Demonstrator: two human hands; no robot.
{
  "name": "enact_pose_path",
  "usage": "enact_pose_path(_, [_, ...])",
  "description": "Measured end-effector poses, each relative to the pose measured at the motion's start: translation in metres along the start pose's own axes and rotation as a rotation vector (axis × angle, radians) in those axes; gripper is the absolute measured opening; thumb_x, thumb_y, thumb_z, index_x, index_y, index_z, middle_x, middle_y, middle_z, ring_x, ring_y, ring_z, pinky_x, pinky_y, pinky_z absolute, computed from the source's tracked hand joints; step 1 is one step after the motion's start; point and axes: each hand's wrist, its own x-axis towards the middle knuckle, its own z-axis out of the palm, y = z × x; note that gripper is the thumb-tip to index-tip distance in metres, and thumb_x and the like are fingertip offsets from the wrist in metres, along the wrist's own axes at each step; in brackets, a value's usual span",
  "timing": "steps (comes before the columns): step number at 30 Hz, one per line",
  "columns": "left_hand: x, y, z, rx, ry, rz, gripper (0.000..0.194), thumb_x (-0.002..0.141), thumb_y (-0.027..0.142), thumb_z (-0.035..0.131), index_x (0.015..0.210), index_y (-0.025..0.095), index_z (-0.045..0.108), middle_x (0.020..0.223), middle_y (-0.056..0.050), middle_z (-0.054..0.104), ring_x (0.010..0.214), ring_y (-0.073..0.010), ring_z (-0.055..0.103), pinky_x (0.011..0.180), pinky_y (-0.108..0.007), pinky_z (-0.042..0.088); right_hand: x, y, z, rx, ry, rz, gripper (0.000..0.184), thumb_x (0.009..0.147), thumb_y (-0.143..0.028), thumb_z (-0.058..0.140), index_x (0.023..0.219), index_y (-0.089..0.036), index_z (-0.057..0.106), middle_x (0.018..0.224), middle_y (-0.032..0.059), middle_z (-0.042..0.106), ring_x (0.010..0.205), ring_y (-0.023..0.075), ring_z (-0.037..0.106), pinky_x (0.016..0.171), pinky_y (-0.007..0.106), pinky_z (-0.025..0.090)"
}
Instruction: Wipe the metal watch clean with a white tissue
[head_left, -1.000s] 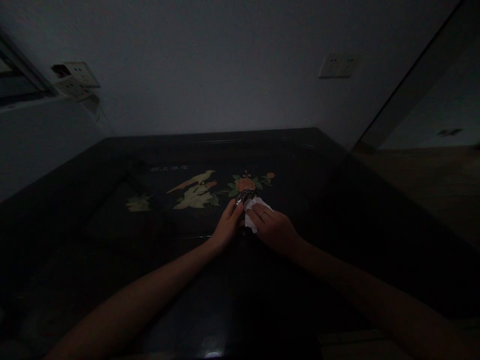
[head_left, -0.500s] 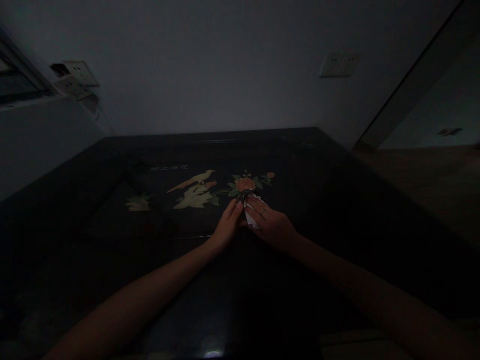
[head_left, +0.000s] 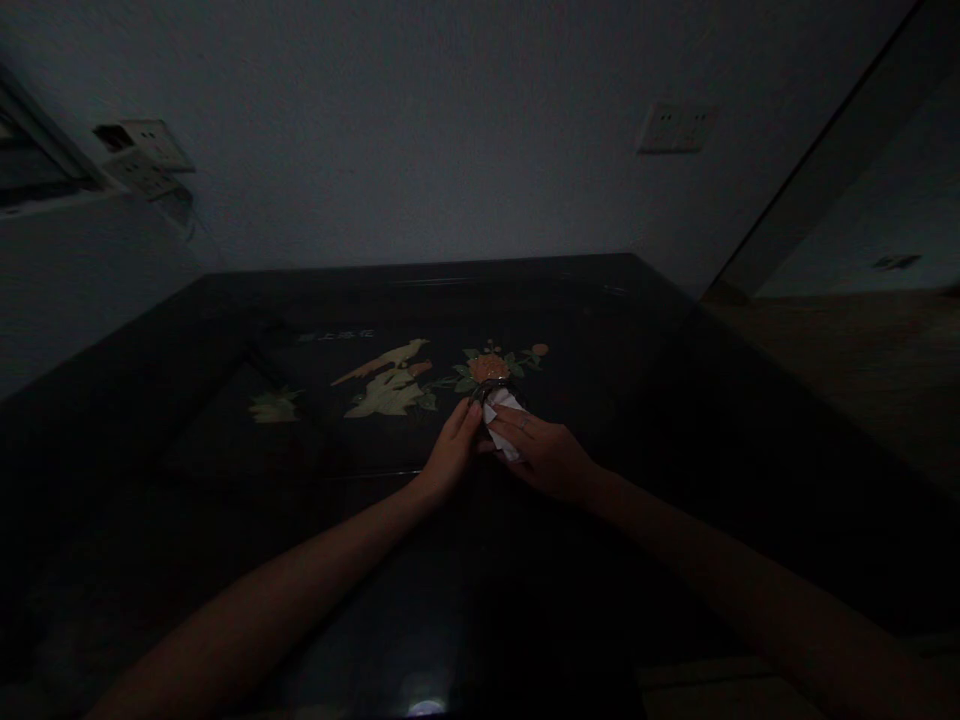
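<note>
My left hand [head_left: 454,445] is closed on the left side of a small, shiny object with a curved rim [head_left: 491,384]; it looks like glass, but the dim light hides its exact kind. A crumpled white tissue [head_left: 504,398] lies under the fingers of my right hand [head_left: 551,452], pressed against the near right part of that rim. A ring shows on one right finger. Both hands meet over the near edge of the flower picture on the dark table [head_left: 360,560]. The lower part of the object is hidden by my hands.
The glossy tabletop bears a raised-looking bird design [head_left: 386,390] and an orange flower [head_left: 489,368]. Behind it stands a pale wall [head_left: 420,150] with a double socket [head_left: 679,128] on the right and a power strip [head_left: 142,175] on the left.
My right hand has shifted slightly with the tissue, and more of the white tissue now shows over the rim. My left hand keeps its hold in nearly the same place.
</note>
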Motion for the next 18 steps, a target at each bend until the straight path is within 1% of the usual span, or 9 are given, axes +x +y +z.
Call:
enact_pose_path(3, [-0.0011, 0.0021, 0.0017, -0.010, 0.017, -0.023, 0.039, 0.077, 0.048, 0.066, 0.099, 0.017, 0.058, 0.091, -0.002, 0.060, 0.081, -0.0136, 0.058, 0.061, -0.020, 0.050, -0.0012, 0.0016, -0.0009, 0.041, 0.017, -0.003, 0.040, 0.086, -0.019, 0.051, 0.124, -0.010, 0.054, 0.128, 0.0167, 0.061, 0.122, 0.0232, 0.056, 0.097, 0.038, 0.051])
enact_pose_path(5, [-0.0008, 0.0023, 0.0019, -0.002, 0.035, -0.027, 0.039, 0.077, 0.048, 0.066, 0.099, 0.017, 0.058, 0.089, -0.002, 0.059, 0.079, -0.0131, 0.057, 0.061, -0.021, 0.050, -0.0016, 0.0024, -0.0018, 0.057, 0.031, -0.012, 0.040, 0.084, -0.018, 0.051, 0.123, -0.011, 0.055, 0.124, 0.0158, 0.063, 0.118, 0.0224, 0.059, 0.094, 0.036, 0.052])
enact_pose_path(7, [0.0001, 0.0017, 0.0014, 0.015, 0.042, -0.027, 0.040, 0.076, 0.049, 0.066, 0.100, 0.018, 0.058, 0.091, -0.002, 0.059, 0.081, -0.0141, 0.057, 0.063, -0.022, 0.051, -0.0020, 0.0030, -0.0022, 0.060, 0.040, -0.015, 0.040, 0.083, -0.017, 0.052, 0.123, -0.011, 0.056, 0.121, 0.0155, 0.065, 0.115, 0.0223, 0.061, 0.092, 0.034, 0.054])
enact_pose_path(12, [0.0005, 0.0012, 0.0004, 0.033, 0.024, -0.015, 0.044, 0.076, 0.050, 0.066, 0.106, 0.019, 0.058, 0.102, -0.004, 0.061, 0.088, -0.0158, 0.058, 0.067, -0.024, 0.052, -0.0034, 0.0040, -0.0015, 0.022, 0.035, 0.007, 0.042, 0.081, -0.016, 0.053, 0.123, -0.015, 0.056, 0.119, 0.0135, 0.067, 0.112, 0.0226, 0.063, 0.089, 0.033, 0.054])
enact_pose_path(18, [0.0000, 0.0011, 0.0001, 0.032, 0.027, -0.020, 0.044, 0.076, 0.051, 0.065, 0.106, 0.018, 0.058, 0.100, -0.005, 0.061, 0.089, -0.0180, 0.059, 0.069, -0.027, 0.052, -0.0034, 0.0039, -0.0011, 0.009, 0.068, -0.033, 0.038, 0.084, -0.017, 0.050, 0.121, -0.010, 0.057, 0.115, 0.0159, 0.068, 0.109, 0.0231, 0.065, 0.086, 0.033, 0.056])
